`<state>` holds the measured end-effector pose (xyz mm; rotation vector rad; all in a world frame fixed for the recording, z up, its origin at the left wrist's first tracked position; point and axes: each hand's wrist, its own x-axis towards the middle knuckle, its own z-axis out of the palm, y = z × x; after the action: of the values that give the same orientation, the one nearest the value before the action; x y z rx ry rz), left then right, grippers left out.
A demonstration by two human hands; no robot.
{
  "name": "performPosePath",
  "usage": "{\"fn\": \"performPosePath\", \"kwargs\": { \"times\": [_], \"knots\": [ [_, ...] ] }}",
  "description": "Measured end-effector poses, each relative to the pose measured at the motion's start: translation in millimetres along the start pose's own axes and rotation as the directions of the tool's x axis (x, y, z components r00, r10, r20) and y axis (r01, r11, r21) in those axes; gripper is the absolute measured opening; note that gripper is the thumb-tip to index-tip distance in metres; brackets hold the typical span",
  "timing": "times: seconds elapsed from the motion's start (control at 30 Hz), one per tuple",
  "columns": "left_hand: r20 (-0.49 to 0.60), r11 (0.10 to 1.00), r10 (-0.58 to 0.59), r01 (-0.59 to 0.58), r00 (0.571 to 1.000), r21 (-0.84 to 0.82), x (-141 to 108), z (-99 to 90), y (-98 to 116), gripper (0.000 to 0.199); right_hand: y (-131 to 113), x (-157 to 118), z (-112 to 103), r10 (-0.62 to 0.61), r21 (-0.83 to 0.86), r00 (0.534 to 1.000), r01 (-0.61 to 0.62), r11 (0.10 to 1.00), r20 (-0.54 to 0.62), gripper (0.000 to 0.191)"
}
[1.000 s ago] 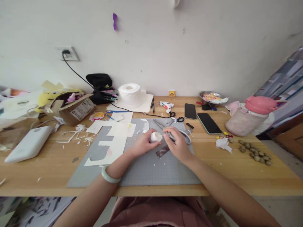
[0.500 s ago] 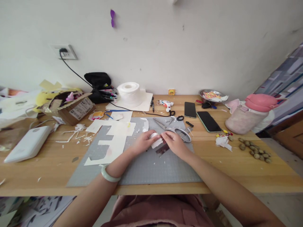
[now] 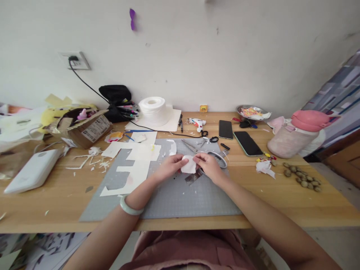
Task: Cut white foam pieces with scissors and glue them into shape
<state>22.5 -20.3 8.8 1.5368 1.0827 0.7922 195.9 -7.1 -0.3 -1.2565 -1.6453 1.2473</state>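
Between my two hands is a small white piece of paper [image 3: 188, 165], its lower edge uneven. My left hand [image 3: 170, 167] pinches its left side, thumb on top. On the opposite side, my right hand [image 3: 208, 166] grips the paper's right edge between thumb and fingers. Both hands are above the grey cutting mat [image 3: 180, 204]. A pair of large scissors [image 3: 221, 160] lies partly hidden behind my right hand. Just under the paper is a dark, shiny flat piece [image 3: 192, 179] on the mat. Cut white paper sheets [image 3: 139, 172] lie left of my left hand.
Behind the mat stand a white tissue roll [image 3: 153, 111] and a glue gun [image 3: 197, 123]. Two phones [image 3: 248, 143] and a pink-lidded bottle [image 3: 295, 135] are to the right. Leftward are a cardboard box [image 3: 84, 129], paper scraps [image 3: 94, 159] and a white power bank [image 3: 33, 171].
The white paper has been turned flatter toward me, so more of its face shows. My right hand has shifted slightly right and now holds the paper's right edge.
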Motion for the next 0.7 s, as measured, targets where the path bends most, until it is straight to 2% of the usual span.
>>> {"fn": "performPosePath", "kwargs": {
  "times": [0.07,0.3,0.53,0.7],
  "knots": [
    [0.04,0.999,-0.014,0.016,0.999,-0.034,-0.1,-1.1,0.2,0.035,2.1,1.7,-0.8,-0.007,0.021,1.0,0.008,1.0,-0.007,0.014],
    [-0.045,1.0,-0.001,0.002,0.999,0.028,1.0,-3.8,-1.5,0.036,2.8,1.7,-0.4,-0.021,0.017,1.0,0.021,1.0,-0.023,0.033],
    [-0.158,0.998,-0.003,0.013,0.987,0.064,1.9,-3.6,0.8,0.033,-2.6,-3.8,-1.4,-0.102,-0.135,0.994,0.105,0.985,0.027,0.019],
    [-0.168,0.99,-0.029,0.052,0.985,0.133,5.0,-8.5,-5.9,0.033,-4.7,-6.5,-0.4,-0.137,-0.216,0.99,0.143,0.966,0.044,0.017]
  ]
}}
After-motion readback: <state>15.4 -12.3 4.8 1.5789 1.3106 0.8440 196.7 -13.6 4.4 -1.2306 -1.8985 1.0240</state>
